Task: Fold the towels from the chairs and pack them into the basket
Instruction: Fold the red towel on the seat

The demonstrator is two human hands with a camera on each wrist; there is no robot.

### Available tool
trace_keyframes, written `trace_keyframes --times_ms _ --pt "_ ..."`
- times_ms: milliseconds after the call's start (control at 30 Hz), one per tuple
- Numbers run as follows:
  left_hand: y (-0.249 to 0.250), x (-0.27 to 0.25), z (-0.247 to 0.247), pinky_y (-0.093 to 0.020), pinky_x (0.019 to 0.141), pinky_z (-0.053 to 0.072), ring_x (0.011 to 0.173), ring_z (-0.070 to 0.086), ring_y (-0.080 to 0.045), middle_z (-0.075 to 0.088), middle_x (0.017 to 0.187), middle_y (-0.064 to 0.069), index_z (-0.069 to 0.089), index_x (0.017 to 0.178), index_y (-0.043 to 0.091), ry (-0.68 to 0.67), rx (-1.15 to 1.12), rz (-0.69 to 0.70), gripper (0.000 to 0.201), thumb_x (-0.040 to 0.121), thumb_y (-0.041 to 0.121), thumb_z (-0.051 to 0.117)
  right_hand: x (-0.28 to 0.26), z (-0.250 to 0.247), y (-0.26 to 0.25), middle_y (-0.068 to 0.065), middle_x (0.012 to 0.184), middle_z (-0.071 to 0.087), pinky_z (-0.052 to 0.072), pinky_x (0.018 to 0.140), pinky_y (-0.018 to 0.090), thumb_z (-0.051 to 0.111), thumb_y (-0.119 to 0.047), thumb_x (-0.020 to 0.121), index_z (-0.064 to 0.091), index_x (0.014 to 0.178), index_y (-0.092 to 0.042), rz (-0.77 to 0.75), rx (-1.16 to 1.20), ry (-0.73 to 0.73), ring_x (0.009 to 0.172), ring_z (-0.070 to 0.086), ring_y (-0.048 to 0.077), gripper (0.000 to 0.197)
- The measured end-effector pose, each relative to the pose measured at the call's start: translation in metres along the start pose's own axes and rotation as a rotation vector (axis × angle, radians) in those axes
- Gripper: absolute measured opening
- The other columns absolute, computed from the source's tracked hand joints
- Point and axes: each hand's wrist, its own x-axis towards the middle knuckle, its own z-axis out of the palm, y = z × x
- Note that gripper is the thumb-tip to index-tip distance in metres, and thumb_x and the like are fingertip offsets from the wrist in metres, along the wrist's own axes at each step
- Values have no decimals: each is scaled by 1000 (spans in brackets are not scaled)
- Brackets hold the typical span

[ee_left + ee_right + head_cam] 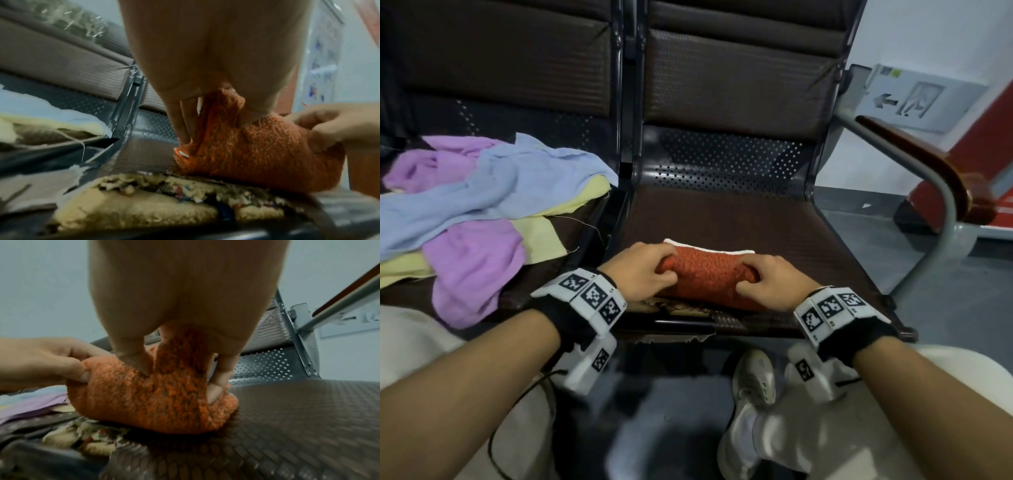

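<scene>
Both hands, left [640,270] and right [774,279], hold a tight grip on the orange towel [709,277] on the seat [722,219].

Public waiting area: linked perforated metal chairs [726,161], arrowed exit sign [907,99].

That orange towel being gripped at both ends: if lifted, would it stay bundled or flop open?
The orange towel probably flops: it bulges and creases where the left hand and right hand grip it. Its fuzzy pile likely resists slipping. It looks light, and should sag in the middle unless supported.
</scene>
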Motion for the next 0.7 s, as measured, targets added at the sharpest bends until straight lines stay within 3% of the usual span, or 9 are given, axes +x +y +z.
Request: trace_keyframes --times_ms 133,367,467,567,700 --pt "-8 17 -4 -29 73 49 77 61 -15 64 79 4 60 92 22 39 -122 -76 8 86 19 55 18 -7 5 -8 85 62 39 68 18 63 -29 81 61 96 -28 84 106 58 84 57 10 15" --pt "-26 63 1 -22 76 40 93 59 -17 64 102 -3 63 108 16 86 -107 -206 21 88 21 60 64 -8 24 -3 98 59 37 78 20 69 -37 82 60 107 -22 274 96 120 92 52 12 31" --pt "-36 78 7 -21 79 37 96 56 -15 63 107 -2 66 105 17 127 -116 -259 21 85 25 66 74 -2 37 7 110 61 41 78 25 70 -55 76 58 104 -16 427 45 96 95 55 19 50" --pt "-41 90 11 -21 82 37 106 58 -18 64 115 -4 64 110 17 67 -102 -304 26 87 27 65 80 1 43 15 117 62 44 78 30 58 -73 73 61 112 -6 580 -22 -9 104 60 31 77" --pt "-38 96 7 -22 80 42 103 60 -18 64 117 -4 61 116 18 -38 -79 -333 27 90 26 60 92 -4 31 16 126 59 47 92 35 56 -56 85 56 123 -3 578 119 -102 112 58 32 65"
